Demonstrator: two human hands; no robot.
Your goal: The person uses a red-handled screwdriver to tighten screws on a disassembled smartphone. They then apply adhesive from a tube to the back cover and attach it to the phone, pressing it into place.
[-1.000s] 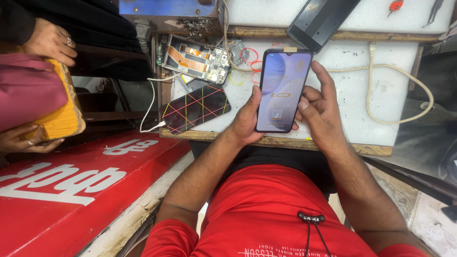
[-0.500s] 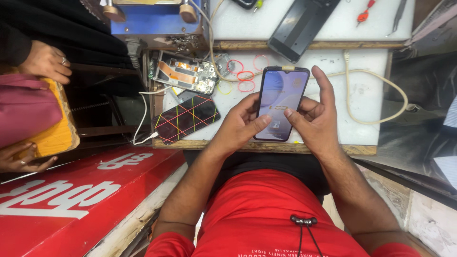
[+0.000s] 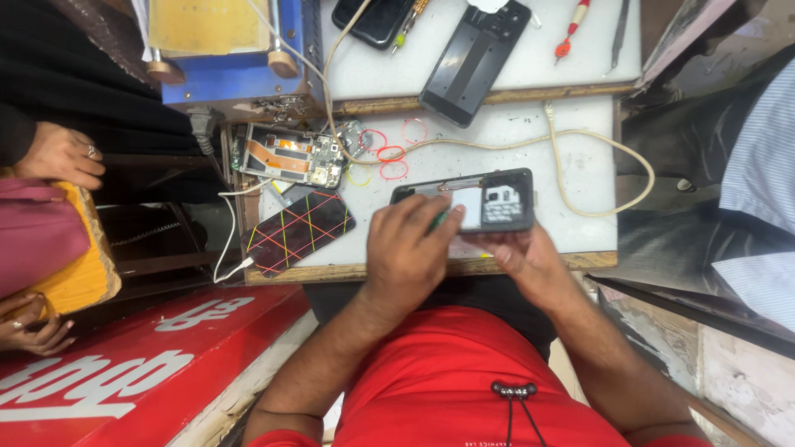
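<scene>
Phone: face down, back open, near the bench front edge.
Left hand: grips its left end.
Right hand: holds it from beneath.

On the worktop, the phone lies between both hands; the left hand covers its left end. A patterned case lies left, an opened phone behind it.
</scene>
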